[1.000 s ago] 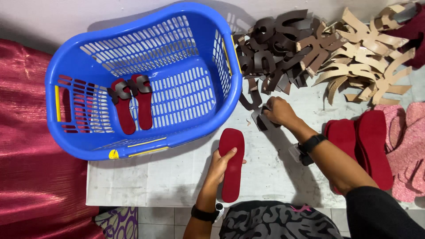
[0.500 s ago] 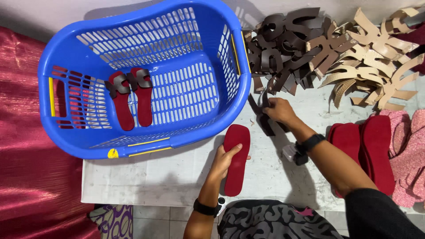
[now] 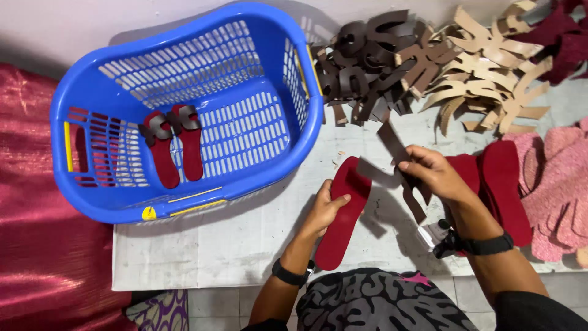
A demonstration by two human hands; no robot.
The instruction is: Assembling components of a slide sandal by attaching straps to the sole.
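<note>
Change: right hand (image 3: 432,175) has lifted off the tabletop since a moment ago, and the dark brown strap piece (image 3: 401,162) has come up with it; the sole has barely shifted.
Sole: dark red sandal sole (image 3: 344,211) lies lengthwise on the pale table (image 3: 202,251), toe end pointing away from the person, just in front of the basket's near right corner.
Left hand: left hand (image 3: 324,211) rests on the sole's left edge, fingers curled loosely over it, thumb across the red face, pinning it flat.
Right hand: fingers pinched shut on the strap piece, which hangs just right of the sole and above the table, one arm angled up and away, another dangling down below the hand.
Wrists: black band on each.
Basket: blue slotted laundry basket (image 3: 86,122) sits to the left, partly over the table's edge; two finished red sandals with dark straps (image 3: 171,144) lie side by side on its floor.
Far side: heap of dark brown straps (image 3: 367,61), then a heap of tan straps (image 3: 484,79) beside it.
Right edge: stack of red soles (image 3: 505,178) near the right forearm, pink soles (image 3: 560,184) beyond them.
Left: red shiny cloth (image 3: 37,257) beside the table.
</note>
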